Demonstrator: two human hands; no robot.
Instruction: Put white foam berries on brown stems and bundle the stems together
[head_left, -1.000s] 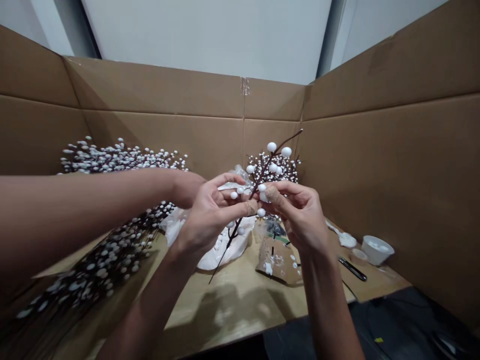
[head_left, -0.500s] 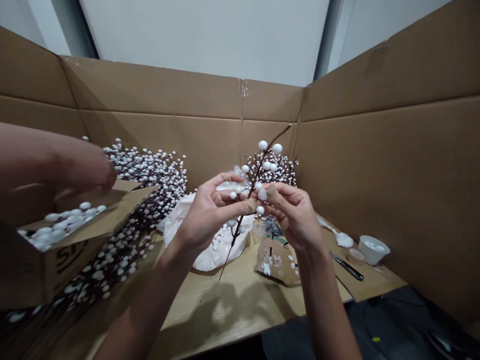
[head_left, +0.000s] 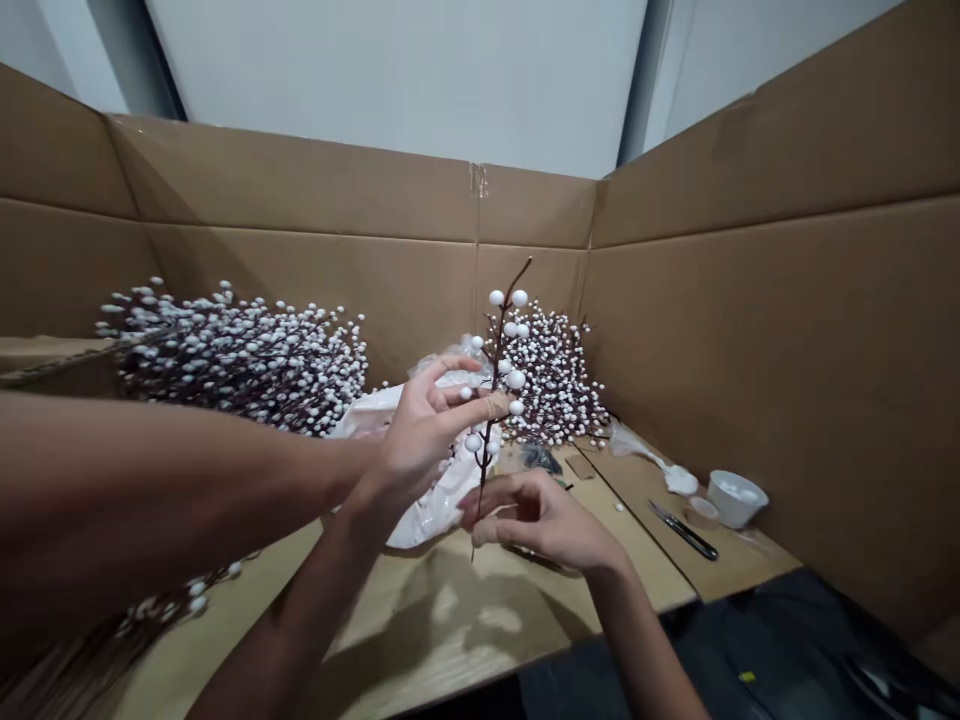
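Observation:
My left hand (head_left: 424, 435) pinches a thin dark branch (head_left: 498, 345) with white foam berries between thumb and fingers and holds it upright at the centre. My right hand (head_left: 544, 520) hovers lower, just above the table, its fingers loosely curved and apart beside the branch's bottom end. I see nothing held in it. Directly behind the branch a bunch of berry branches (head_left: 559, 385) stands in the far corner.
Another person's bare arm (head_left: 150, 500) reaches across from the left, its hand hidden behind mine. A big pile of berry branches (head_left: 240, 350) lies at the left and a white plastic bag (head_left: 442, 500) at the centre. A white bowl (head_left: 736, 497) and a dark tool (head_left: 682, 530) sit at the right. Cardboard walls (head_left: 750, 300) enclose the table (head_left: 450, 620).
My right hand has let go of the branch and dropped toward the table. The other person's arm, which lifted a box of berries at the left, now stretches across again.

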